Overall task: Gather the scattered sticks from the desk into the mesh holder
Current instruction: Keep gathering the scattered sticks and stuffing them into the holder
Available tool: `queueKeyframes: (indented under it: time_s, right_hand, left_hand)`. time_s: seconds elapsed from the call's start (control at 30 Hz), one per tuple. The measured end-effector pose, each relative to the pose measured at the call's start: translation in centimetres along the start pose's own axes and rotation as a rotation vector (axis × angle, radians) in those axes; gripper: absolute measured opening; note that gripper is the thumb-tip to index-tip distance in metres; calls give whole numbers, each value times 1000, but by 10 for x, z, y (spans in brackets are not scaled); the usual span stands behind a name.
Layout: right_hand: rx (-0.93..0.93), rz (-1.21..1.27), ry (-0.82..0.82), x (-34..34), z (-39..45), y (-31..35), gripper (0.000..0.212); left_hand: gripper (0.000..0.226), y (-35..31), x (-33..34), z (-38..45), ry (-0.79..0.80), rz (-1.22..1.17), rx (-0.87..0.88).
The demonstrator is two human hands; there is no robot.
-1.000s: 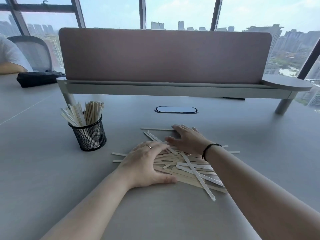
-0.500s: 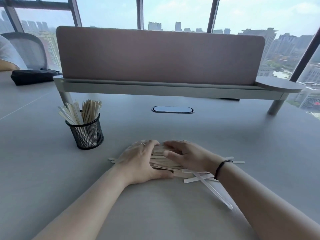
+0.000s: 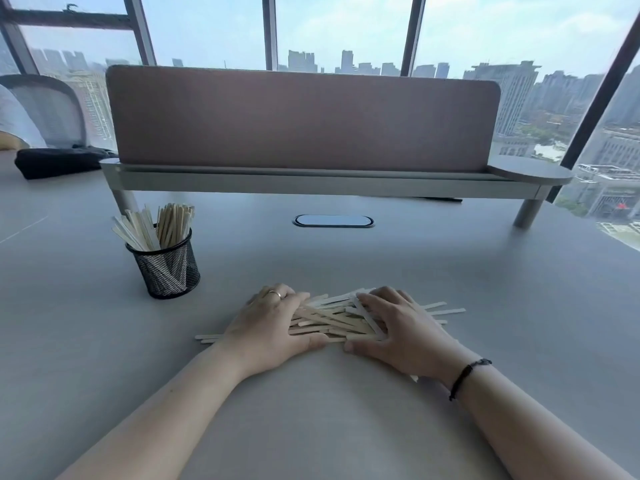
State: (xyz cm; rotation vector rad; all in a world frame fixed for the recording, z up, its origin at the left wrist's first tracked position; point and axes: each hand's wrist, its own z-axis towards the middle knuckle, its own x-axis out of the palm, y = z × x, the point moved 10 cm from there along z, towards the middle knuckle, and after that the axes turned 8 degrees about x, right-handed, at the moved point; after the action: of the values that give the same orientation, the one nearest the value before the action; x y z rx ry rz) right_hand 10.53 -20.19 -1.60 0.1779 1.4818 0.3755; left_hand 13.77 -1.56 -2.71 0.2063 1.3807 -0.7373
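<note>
A heap of pale wooden sticks (image 3: 332,318) lies on the grey desk (image 3: 346,427) in front of me. My left hand (image 3: 266,327) cups the heap from its left side, fingers curled over the sticks, thumb flat on the desk. My right hand (image 3: 398,329) presses in from the right, fingers over the stick ends. The sticks are squeezed between both hands. A few stick ends poke out to the left (image 3: 207,337) and right (image 3: 446,310). The black mesh holder (image 3: 166,268) stands upright to the far left of the heap, with many sticks standing in it.
A pink divider panel (image 3: 301,116) on a grey raised shelf (image 3: 311,183) crosses the desk's far side. An oval cable port (image 3: 333,221) sits in the desk behind the heap. A black bag (image 3: 59,161) and another person's arm lie at the far left.
Both hands have drawn together, sweeping the spread sticks into one tighter heap between them. The long stick that lay out toward the near right has been pulled in under my right hand.
</note>
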Motion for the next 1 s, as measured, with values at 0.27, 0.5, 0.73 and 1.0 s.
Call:
queueKeyframes:
  time_s: [0.27,0.5,0.73,1.0]
  right_hand:
    - [-44,-25,-62,-1,11,10,75]
    - [-94,-70,-99,0,16,21,52]
    - [-238,-181,-153,-2,12,46,35]
    - [-218,-143,-285,-20,11,34,40]
  left_hand:
    - [90,-4,-2,-4,4,-38,3]
    - [71,-2,-6,-2,-81,-44,39]
    - [58,-3,-9,-2,-80,-66,14]
    - [114,1,-19,-7,-134,-84,-88]
